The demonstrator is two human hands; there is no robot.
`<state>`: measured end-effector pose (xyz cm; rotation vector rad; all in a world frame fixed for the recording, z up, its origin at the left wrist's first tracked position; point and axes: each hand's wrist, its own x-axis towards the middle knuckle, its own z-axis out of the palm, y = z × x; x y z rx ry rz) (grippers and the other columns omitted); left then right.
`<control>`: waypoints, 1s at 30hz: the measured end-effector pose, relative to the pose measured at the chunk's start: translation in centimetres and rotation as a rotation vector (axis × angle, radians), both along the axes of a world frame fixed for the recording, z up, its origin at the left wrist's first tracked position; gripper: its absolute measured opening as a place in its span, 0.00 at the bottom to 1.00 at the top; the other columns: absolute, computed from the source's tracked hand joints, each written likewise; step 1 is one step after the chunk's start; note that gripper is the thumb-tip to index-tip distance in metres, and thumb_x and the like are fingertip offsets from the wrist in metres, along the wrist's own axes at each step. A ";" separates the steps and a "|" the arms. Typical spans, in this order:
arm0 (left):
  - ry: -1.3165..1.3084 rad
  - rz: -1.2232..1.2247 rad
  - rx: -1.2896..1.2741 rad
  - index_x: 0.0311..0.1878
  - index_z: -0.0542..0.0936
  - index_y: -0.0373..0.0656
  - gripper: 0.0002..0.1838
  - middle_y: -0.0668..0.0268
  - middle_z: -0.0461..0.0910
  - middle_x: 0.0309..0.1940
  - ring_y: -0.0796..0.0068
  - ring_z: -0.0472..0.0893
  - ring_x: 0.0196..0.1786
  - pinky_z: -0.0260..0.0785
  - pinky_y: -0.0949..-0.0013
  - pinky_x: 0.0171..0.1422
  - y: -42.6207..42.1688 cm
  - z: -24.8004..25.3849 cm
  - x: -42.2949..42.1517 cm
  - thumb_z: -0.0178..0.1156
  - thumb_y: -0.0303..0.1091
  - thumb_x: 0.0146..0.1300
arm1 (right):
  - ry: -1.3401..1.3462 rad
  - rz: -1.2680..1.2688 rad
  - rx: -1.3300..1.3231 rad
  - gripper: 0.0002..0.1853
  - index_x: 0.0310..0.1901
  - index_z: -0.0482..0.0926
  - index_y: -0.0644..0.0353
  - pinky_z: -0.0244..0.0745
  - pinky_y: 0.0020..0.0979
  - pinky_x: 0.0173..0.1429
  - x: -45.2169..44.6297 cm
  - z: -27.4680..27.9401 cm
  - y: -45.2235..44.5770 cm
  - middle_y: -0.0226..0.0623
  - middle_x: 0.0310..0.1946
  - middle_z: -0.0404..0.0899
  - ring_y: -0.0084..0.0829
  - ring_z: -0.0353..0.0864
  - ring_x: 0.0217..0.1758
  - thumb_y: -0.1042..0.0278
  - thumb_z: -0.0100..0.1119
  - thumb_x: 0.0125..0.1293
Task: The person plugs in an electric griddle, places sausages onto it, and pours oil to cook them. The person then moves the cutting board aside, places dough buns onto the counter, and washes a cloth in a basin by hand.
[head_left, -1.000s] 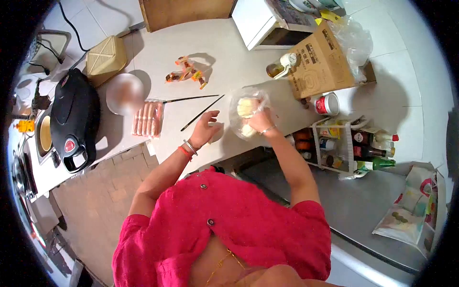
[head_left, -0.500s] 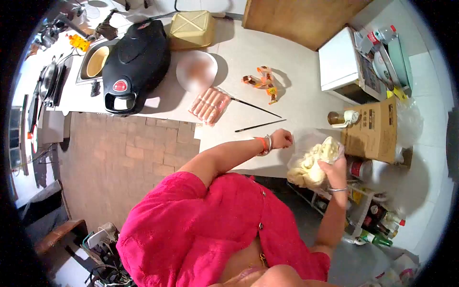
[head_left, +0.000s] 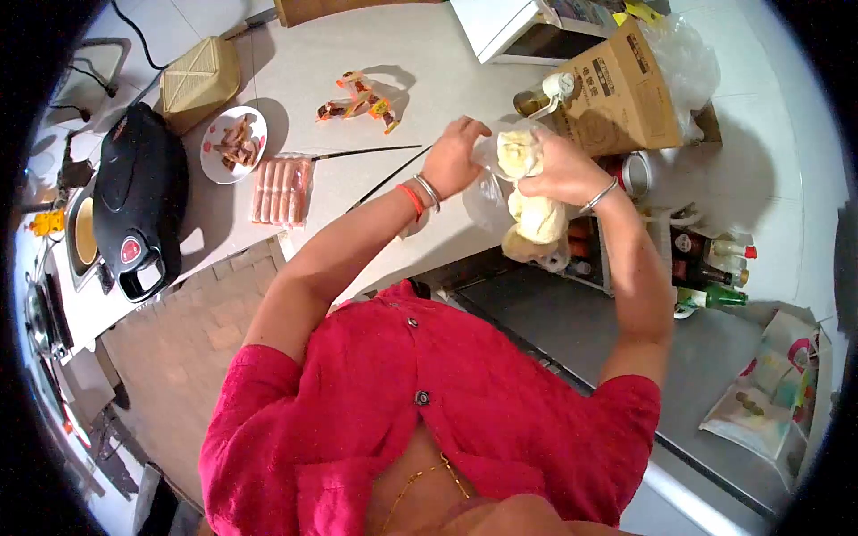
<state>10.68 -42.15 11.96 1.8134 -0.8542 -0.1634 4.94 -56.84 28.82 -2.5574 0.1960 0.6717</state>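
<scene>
A clear plastic bag with several pale, twisted dough rolls inside is held up over the counter's front edge. My right hand is wrapped round the bag and rolls from the right side. On the bag's left, my left hand has its fingers bent and pinched at the film near the top. Its fingertips are partly hidden. Two dark, thin sticks lie on the counter just left of my left hand.
Left on the counter are a pack of sausages, a plate of brown pieces, a black electric griddle and a beige container. Orange wrappers lie farther back. A cardboard box and a glass jar stand right.
My left hand has moved up to the bag and now meets its film. The bag in my right hand is lifted and turned more upright. The whole view has shifted and rotated.
</scene>
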 end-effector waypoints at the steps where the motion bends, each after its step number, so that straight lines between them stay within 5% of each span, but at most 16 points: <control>1: -0.010 0.097 -0.020 0.42 0.75 0.41 0.18 0.54 0.74 0.43 0.51 0.72 0.51 0.68 0.57 0.56 0.4 0.3 0.0 0.58 0.20 0.42 | 0.024 -0.006 0.030 0.29 0.51 0.71 0.69 0.72 0.31 0.49 -0.5 0.0 -0.2 0.43 0.40 0.79 0.31 0.78 0.41 0.70 0.64 0.43; 6: -0.063 0.267 0.068 0.43 0.75 0.42 0.18 0.54 0.74 0.43 0.50 0.72 0.51 0.67 0.57 0.56 2.4 -4.4 2.2 0.56 0.19 0.45 | -0.050 -0.186 0.171 0.40 0.61 0.63 0.70 0.69 0.27 0.56 -4.8 1.7 -3.4 0.41 0.47 0.76 0.29 0.75 0.50 0.70 0.68 0.44; 8: -0.027 0.200 0.079 0.47 0.74 0.41 0.21 0.53 0.73 0.45 0.49 0.70 0.53 0.65 0.57 0.59 3.2 -4.1 1.8 0.60 0.23 0.44 | -0.097 -0.371 0.627 0.39 0.58 0.65 0.71 0.70 0.29 0.55 -7.2 3.7 -3.9 0.39 0.47 0.77 0.28 0.76 0.48 0.66 0.68 0.42; 10: 0.004 0.160 0.044 0.49 0.73 0.40 0.25 0.53 0.71 0.47 0.49 0.69 0.55 0.63 0.57 0.62 4.0 -3.0 0.4 0.63 0.24 0.43 | -0.369 -0.468 0.553 0.38 0.58 0.65 0.70 0.70 0.30 0.57 -10.2 6.2 -3.0 0.39 0.48 0.76 0.30 0.76 0.50 0.69 0.66 0.42; 11: 0.012 0.111 0.093 0.56 0.68 0.40 0.34 0.51 0.67 0.54 0.49 0.65 0.60 0.60 0.57 0.65 4.5 -2.8 -0.3 0.69 0.29 0.41 | -0.515 -0.458 0.612 0.38 0.58 0.66 0.69 0.69 0.31 0.58 -11.5 6.3 -2.7 0.39 0.48 0.76 0.30 0.75 0.51 0.69 0.65 0.42; 16: 0.006 0.114 -0.007 0.63 0.61 0.38 0.42 0.49 0.60 0.62 0.50 0.60 0.65 0.55 0.57 0.69 7.8 -0.5 -3.6 0.71 0.33 0.44 | -1.099 -0.444 0.778 0.36 0.56 0.66 0.66 0.62 0.40 0.64 -18.0 3.2 -0.7 0.46 0.54 0.69 0.39 0.70 0.57 0.67 0.65 0.41; 20: 0.181 0.176 -0.062 0.62 0.63 0.39 0.36 0.54 0.63 0.61 0.56 0.63 0.65 0.59 0.58 0.67 12.2 -0.7 -6.9 0.67 0.29 0.49 | -1.017 -0.533 0.743 0.39 0.53 0.67 0.64 0.64 0.41 0.62 -19.7 0.7 2.8 0.47 0.53 0.68 0.40 0.69 0.57 0.61 0.70 0.36; 24: 0.549 0.079 -0.170 0.57 0.69 0.39 0.22 0.60 0.72 0.54 0.67 0.72 0.58 0.68 0.64 0.60 16.7 -1.4 -11.0 0.61 0.27 0.58 | -0.974 -0.232 0.809 0.40 0.53 0.67 0.62 0.65 0.39 0.62 -16.5 -1.6 9.1 0.45 0.53 0.69 0.39 0.70 0.57 0.62 0.74 0.34; 28: 0.743 0.218 -0.159 0.54 0.71 0.35 0.18 0.60 0.77 0.47 0.72 0.75 0.52 0.68 0.69 0.56 21.2 -4.0 -13.7 0.58 0.28 0.60 | -0.861 0.229 0.362 0.36 0.51 0.69 0.58 0.64 0.39 0.60 -12.1 -3.6 15.3 0.41 0.52 0.69 0.43 0.69 0.56 0.63 0.75 0.37; 30: 0.962 0.294 -0.389 0.52 0.73 0.34 0.17 0.60 0.78 0.45 0.73 0.75 0.51 0.68 0.70 0.56 23.3 -6.2 -15.2 0.57 0.27 0.59 | -0.926 0.425 0.189 0.28 0.50 0.70 0.58 0.63 0.39 0.60 -10.2 -6.8 18.3 0.41 0.51 0.69 0.41 0.68 0.56 0.63 0.68 0.46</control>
